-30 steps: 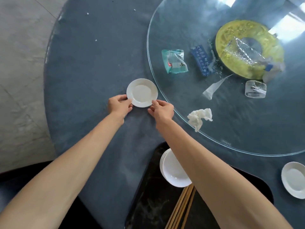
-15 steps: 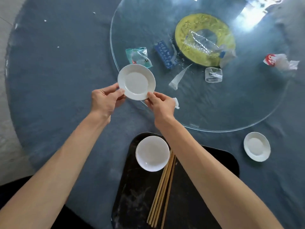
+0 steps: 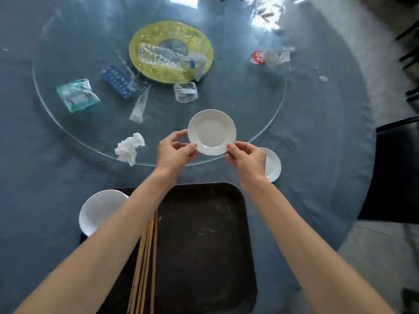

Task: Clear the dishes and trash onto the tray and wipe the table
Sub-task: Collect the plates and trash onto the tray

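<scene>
Both hands pinch a small white saucer [image 3: 212,132] by its rim, left hand [image 3: 174,152] and right hand [image 3: 247,158] on opposite edges, just beyond the black tray [image 3: 204,234]. Best carried level and lowered onto the tray's bare middle, beside the chopsticks [image 3: 147,257].

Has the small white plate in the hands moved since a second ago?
Yes. The plate has left the tablecloth left of the glass turntable and is now held above its near edge.
</scene>
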### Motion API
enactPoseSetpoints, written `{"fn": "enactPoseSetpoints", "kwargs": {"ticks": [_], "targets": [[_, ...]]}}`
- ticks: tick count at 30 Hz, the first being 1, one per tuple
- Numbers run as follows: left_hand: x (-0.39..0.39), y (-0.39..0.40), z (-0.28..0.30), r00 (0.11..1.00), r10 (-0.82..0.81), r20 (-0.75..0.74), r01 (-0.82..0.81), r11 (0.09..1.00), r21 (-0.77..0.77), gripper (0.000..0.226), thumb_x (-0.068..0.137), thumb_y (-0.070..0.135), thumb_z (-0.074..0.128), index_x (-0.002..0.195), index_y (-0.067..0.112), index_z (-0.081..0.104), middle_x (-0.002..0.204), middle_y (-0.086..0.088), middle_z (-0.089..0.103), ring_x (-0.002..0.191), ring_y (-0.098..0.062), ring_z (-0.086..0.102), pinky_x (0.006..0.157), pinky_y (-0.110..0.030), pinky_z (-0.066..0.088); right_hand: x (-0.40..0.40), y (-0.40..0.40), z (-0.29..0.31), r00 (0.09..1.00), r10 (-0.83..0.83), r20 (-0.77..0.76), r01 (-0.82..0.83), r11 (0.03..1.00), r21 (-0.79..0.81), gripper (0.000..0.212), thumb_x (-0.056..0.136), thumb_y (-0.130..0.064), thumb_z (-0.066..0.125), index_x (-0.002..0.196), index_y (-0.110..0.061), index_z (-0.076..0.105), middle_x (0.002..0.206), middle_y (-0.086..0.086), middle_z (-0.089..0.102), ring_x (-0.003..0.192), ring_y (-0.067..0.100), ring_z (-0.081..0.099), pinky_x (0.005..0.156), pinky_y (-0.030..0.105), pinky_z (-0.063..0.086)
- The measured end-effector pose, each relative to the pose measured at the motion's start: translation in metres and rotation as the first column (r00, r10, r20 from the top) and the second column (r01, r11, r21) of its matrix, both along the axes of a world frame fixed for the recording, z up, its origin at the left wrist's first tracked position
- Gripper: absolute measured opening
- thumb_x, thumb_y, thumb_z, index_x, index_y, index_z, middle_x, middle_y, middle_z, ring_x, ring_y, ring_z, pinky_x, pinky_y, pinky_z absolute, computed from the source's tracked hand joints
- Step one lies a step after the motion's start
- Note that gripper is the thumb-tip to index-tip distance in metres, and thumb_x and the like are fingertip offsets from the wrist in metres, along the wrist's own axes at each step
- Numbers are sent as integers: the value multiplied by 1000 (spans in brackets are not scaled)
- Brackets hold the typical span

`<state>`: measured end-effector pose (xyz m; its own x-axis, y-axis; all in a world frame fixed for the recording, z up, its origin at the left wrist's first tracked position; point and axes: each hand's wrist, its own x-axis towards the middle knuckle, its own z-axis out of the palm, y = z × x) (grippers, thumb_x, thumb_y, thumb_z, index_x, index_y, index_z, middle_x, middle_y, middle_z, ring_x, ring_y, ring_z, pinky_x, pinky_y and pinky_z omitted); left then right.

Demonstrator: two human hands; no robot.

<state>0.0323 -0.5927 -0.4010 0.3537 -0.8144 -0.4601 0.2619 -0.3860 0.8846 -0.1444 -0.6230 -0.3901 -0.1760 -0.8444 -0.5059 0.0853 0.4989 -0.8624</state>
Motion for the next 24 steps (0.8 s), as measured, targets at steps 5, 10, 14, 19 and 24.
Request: {"fn": "enactPoseSetpoints", "kwargs": {"ticks": [5,10,14,19,24], "targets": [[-108,-16,-34,999,44,12,-45,994,99,35,90,7,71,124,10,70,81,-5,77,68,-14,71,70,-29,61,-96,-1,-27,977,-40,-209,47,998,29,5,88,-5,78,87,-9,78,84,6,79,77,18,75,80,29,63],[-171,-16,-67,998,29,47,-38,981,192,28,90,14,70,117,18,75,83,4,78,65,-7,66,71,-27,60,-147,5,-57,954,-78,-288,119,985,126,38,84,-7,76,55,-31,76,70,3,75,75,17,68,93,49,59],[-194,-15,-79,970,-50,237,-9,970,241,24,91,23,66,111,31,77,78,7,76,62,-9,61,72,-28,56,-156,6,-71,945,-129,-300,171,978,119,32,85,-8,76,74,-38,76,87,10,77,88,26,78,91,56,59],[-201,-20,-84,930,-113,349,8,957,290,27,88,22,69,114,25,77,103,8,78,87,-4,70,82,-21,55,-167,2,-94,952,-101,-289,152,975,162,28,85,-16,78,69,-40,78,63,-20,73,77,10,78,90,42,63],[-201,-24,-92,916,-143,376,23,952,306,25,85,19,75,110,21,78,104,9,77,90,7,61,68,-2,40,-172,0,-107,949,-97,-300,138,983,120,18,85,-22,79,83,-39,76,60,-24,70,79,16,78,90,45,62]]}}
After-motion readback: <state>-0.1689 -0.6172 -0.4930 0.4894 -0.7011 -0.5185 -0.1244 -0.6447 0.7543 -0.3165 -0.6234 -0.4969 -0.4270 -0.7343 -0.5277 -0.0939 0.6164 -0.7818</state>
